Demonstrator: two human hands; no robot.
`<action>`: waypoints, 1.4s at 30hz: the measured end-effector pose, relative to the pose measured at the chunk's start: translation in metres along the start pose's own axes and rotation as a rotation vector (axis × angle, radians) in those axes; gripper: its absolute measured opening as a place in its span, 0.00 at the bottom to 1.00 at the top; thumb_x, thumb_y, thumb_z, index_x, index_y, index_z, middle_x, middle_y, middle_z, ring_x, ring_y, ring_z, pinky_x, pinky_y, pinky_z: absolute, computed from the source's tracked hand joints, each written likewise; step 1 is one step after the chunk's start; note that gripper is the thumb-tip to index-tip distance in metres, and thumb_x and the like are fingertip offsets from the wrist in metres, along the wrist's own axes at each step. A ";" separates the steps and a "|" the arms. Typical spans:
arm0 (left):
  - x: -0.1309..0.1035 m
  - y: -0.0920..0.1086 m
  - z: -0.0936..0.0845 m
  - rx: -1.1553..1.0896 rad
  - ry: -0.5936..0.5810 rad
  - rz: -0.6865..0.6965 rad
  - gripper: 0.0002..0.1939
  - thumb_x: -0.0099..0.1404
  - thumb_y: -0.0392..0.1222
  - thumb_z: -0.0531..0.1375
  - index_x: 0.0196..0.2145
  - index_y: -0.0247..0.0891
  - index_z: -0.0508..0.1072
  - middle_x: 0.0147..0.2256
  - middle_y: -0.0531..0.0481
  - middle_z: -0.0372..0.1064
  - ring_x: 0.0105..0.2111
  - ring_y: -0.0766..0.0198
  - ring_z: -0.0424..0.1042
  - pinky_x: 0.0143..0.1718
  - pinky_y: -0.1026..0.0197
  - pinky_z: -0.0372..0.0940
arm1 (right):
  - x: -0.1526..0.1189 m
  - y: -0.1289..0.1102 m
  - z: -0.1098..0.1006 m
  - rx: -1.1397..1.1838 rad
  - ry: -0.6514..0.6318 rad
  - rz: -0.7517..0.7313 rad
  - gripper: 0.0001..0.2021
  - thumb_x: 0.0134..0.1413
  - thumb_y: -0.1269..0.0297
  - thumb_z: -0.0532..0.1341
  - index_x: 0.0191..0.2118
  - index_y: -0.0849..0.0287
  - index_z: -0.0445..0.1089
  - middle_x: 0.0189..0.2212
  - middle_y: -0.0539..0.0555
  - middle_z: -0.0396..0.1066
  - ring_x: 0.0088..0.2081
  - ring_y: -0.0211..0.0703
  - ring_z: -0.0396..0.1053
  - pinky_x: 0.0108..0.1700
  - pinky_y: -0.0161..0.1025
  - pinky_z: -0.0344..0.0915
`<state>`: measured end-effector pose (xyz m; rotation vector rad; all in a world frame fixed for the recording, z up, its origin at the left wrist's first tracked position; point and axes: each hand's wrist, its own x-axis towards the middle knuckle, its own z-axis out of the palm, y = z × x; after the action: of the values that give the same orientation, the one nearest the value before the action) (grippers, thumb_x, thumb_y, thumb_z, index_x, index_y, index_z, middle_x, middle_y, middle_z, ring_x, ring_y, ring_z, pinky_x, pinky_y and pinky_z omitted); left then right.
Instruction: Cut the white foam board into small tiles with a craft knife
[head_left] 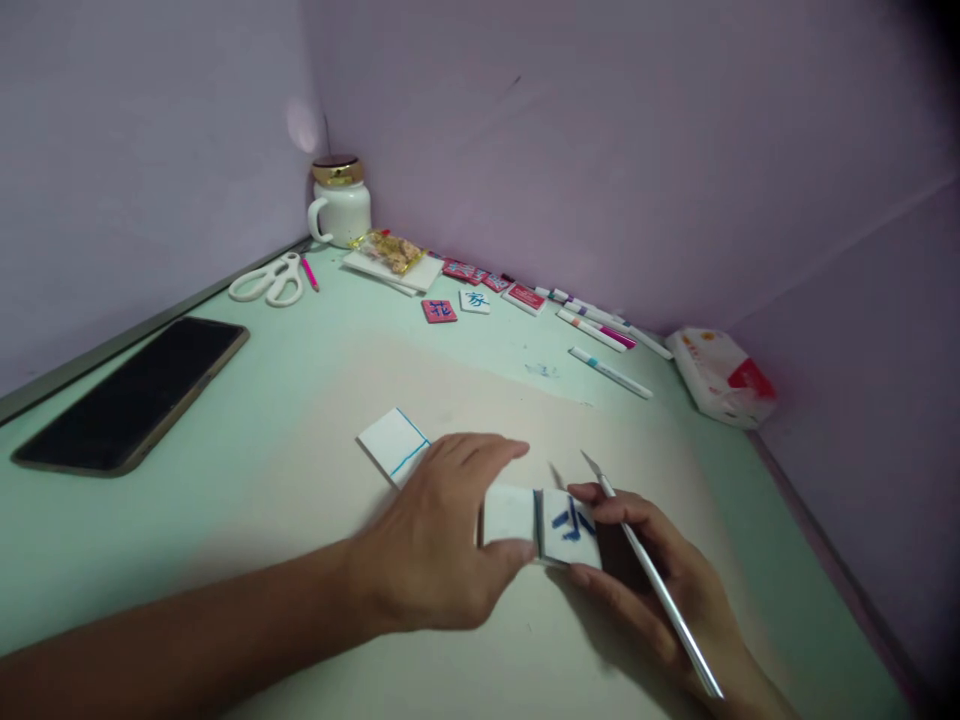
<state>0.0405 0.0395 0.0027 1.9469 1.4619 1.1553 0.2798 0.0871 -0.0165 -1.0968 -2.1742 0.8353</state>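
My right hand (667,580) grips a white square tile (571,530) with dark blue brush-like strokes by its right edge. A silver craft knife (660,585) is also held in that hand, its blade pointing up and away. Against the tile's left side lies a plain white piece (510,515), with a dark blue line between the two; whether they are joined I cannot tell. My left hand (442,535) curves around the plain piece, thumb at its lower edge and index finger stretched out apart above it. Partly behind the left hand is a white card (395,442) with blue lines.
A phone (135,395), white scissors (270,280) and a pink pencil (310,274) lie left. At the back stand a white lidded mug (345,212), a red marked tile (439,311) and a white one (475,300). Several markers (611,373) and a tissue pack (720,375) are right.
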 end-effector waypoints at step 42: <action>-0.005 -0.028 0.000 0.403 -0.182 0.304 0.24 0.61 0.41 0.61 0.54 0.40 0.62 0.52 0.43 0.66 0.54 0.48 0.61 0.58 0.39 0.47 | 0.010 -0.009 -0.005 0.187 -0.030 -0.089 0.16 0.51 0.67 0.66 0.43 0.53 0.61 0.50 0.57 0.70 0.50 0.51 0.67 0.51 0.48 0.62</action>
<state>0.0245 0.0447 -0.0205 2.5469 1.4161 0.8114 0.2737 0.0923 -0.0045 -0.8944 -2.1043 0.9971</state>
